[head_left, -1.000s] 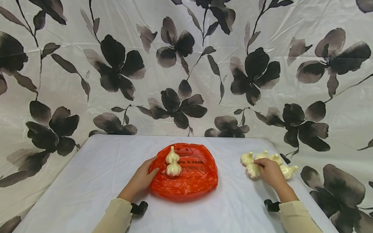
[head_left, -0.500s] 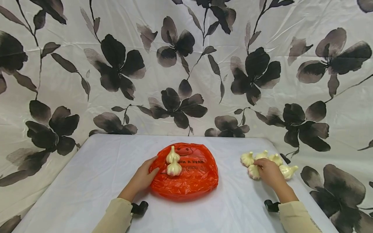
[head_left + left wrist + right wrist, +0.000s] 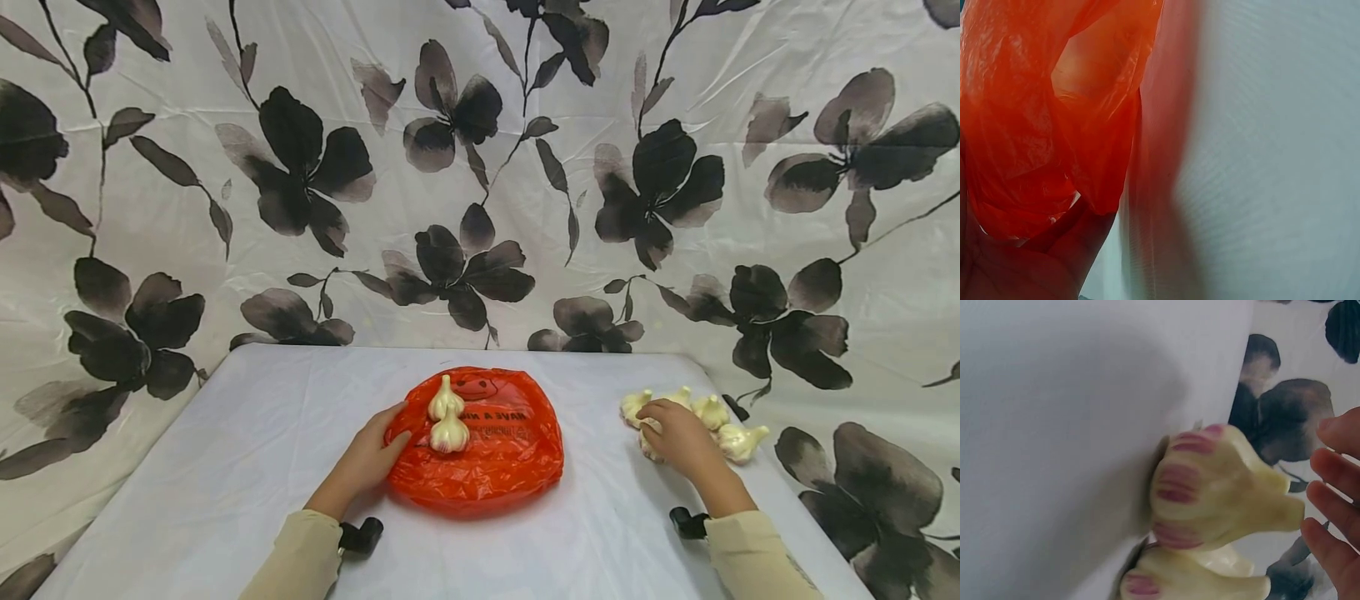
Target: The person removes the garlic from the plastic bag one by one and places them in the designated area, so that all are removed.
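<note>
My left hand (image 3: 363, 462) grips the left side of a puffed-up red plastic bag (image 3: 502, 475), thumb on the near side. In the left wrist view its fingers (image 3: 1079, 244) lie partly behind the thin red film. Two garlic bulbs, one garlic bulb (image 3: 450, 435) in front of the other garlic bulb (image 3: 445, 400), sit on top of the bag. Over a cluster of several garlic bulbs (image 3: 738, 443) on the right hovers my right hand (image 3: 684, 442), its fingers loosely bent. The right wrist view has its fingertips (image 3: 1317, 534) just off the stem of a purple-streaked bulb (image 3: 1210, 487), holding nothing.
A white cloth covers the table (image 3: 585, 533). The garlic cluster lies close to its right edge. Behind and around hangs a white curtain (image 3: 555, 208) with dark flowers. A black wrist camera (image 3: 362, 536) sits at the left cuff, another wrist camera (image 3: 687, 523) at the right.
My right hand has shifted slightly left and up from the bulbs, now covering more of the front left ones. The left hand, bag and two bulbs on it stay as they were.
</note>
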{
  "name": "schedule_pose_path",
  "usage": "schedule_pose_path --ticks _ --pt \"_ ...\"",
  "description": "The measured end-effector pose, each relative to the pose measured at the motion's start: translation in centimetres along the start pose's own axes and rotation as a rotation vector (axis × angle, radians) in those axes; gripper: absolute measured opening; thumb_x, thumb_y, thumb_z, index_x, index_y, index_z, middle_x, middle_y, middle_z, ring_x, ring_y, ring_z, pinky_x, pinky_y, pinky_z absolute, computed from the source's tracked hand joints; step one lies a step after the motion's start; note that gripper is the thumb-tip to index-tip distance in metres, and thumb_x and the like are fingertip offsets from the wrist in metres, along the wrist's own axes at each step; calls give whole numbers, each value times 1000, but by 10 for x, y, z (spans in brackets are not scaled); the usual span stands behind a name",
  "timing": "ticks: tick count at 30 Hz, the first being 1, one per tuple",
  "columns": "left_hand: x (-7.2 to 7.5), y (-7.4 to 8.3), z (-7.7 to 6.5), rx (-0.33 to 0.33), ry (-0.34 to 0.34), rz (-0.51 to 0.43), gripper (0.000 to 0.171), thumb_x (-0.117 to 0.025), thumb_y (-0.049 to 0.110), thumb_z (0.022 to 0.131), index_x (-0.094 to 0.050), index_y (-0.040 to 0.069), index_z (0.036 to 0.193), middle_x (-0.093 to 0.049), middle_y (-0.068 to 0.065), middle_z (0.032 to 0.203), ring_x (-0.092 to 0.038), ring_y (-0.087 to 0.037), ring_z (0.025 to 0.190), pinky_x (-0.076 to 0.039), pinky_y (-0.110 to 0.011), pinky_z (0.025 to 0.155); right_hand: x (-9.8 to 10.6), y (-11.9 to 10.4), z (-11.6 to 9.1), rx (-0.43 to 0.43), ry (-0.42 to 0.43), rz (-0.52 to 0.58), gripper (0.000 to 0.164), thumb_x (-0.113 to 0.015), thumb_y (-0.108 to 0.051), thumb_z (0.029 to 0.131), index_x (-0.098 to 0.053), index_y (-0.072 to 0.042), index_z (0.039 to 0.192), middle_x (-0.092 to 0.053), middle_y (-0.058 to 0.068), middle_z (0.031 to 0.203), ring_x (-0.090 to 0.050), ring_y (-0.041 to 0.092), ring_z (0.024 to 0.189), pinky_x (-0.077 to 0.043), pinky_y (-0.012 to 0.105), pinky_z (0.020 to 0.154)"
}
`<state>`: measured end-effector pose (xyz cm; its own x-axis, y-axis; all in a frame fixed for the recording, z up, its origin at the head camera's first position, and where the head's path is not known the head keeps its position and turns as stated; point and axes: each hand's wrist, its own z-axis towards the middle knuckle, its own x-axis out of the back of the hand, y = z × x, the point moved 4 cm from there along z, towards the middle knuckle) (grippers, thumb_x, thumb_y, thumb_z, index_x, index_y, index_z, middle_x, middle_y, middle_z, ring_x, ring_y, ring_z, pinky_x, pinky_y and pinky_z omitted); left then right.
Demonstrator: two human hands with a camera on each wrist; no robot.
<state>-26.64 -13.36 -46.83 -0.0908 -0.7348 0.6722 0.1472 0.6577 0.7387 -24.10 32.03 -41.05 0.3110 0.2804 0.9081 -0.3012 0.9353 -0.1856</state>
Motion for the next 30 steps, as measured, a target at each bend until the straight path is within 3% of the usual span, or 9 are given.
schedule_pose_path --ticks 4,11,30 --pt "1 1 0 -3 -1 2 60 -54 26 99 -30 14 152 -36 -18 152 -34 -40 141 -30 -59 114 -1 -9 8 33 28 -1 12 -71 -9 84 -72 -5 96 -69 15 104 -65 36 102 -52 50 90" --pt "2 2 -1 5 -3 -2 60 -54 26 99 -30 14 152 -36 -18 152 -34 -40 141 -30 -59 114 -5 -25 19 32 -10 15 14 -67 -11 88 -72 -7 100 -68 13 111 -63 35 109 -51 50 93" --pt "2 4 0 67 -23 -29 61 -55 26 98 -30 16 152 -35 -17 154 -35 -40 140 -35 -59 111 -12 -72 46 133 -26 70 14 -72 -14 85 -73 -12 99 -70 7 107 -66 28 101 -54 46 90"
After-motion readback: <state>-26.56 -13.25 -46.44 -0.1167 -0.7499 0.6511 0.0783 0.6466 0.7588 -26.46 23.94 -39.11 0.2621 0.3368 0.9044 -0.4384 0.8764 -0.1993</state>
